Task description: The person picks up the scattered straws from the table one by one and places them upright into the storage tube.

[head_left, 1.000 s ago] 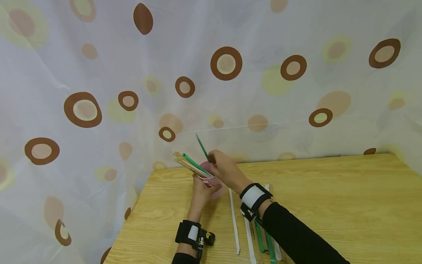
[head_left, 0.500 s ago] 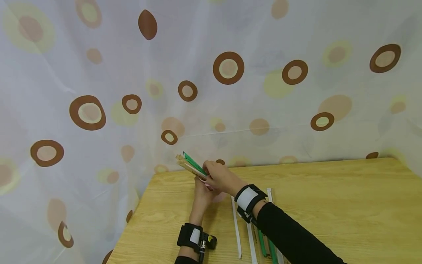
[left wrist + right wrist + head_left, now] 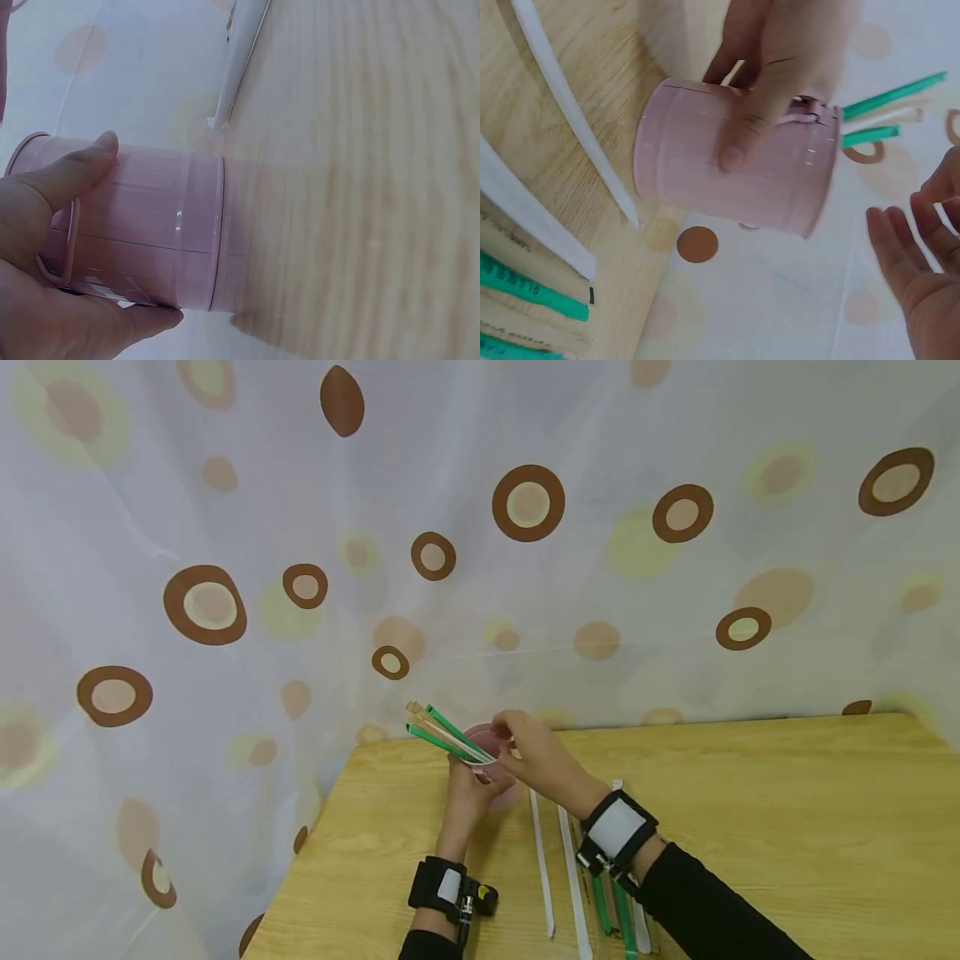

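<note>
On the table, the right hand holds nothing, at 3 o'clock of the cup the left hand grips; two green straws, previously one, lean inside toward 10 o'clock: apparently another delivered.

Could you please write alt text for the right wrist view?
A left hand grips a pink mug with green and pale wrapped straws sticking out of it. The right hand is near its rim; more straws lie on the wood-grain table.
</note>
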